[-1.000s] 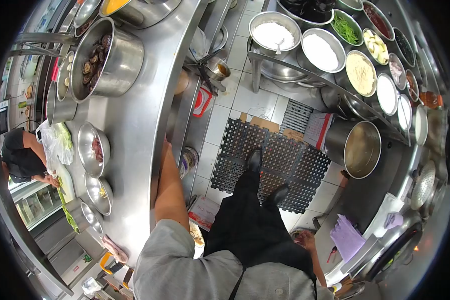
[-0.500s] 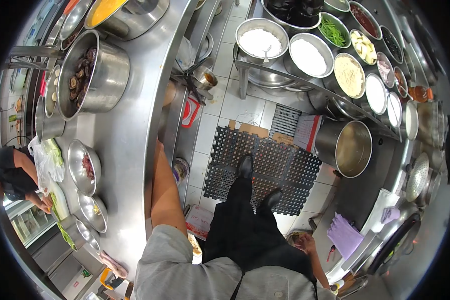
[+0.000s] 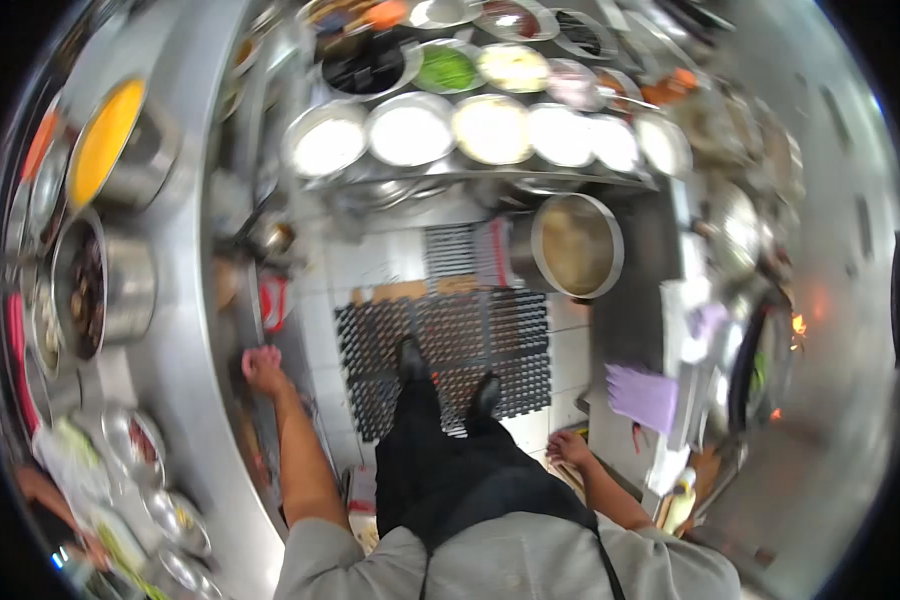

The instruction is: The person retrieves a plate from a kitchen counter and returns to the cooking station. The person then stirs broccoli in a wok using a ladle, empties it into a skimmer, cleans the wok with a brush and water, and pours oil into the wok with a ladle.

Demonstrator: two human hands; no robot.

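Beside the edge of the long steel counter (image 3: 185, 330), my left hand (image 3: 262, 370) is in view with its fingers curled; motion blur hides whether anything is in it. A red and white item (image 3: 273, 300) lies on the lower shelf just beyond it. My right hand (image 3: 570, 449) hangs low near the stove side, fingers bent, and what it may hold cannot be made out. To its right a purple cloth (image 3: 642, 397) lies on the steel surface. A large steel pot (image 3: 577, 246) of cloudy liquid stands farther forward.
Bowls of white powder (image 3: 410, 130) and other ingredients line the front shelf. A wok (image 3: 755, 365) sits at the right near small flames (image 3: 798, 325). A pot of mushrooms (image 3: 120, 285) stands on the left counter. Another person's arm (image 3: 55, 500) shows at far left. A black mat (image 3: 450, 350) covers floor.
The view has swung to the right and blurred. My left hand, earlier hidden behind the counter edge, now shows beside it. My right hand has moved away from the small container near it.
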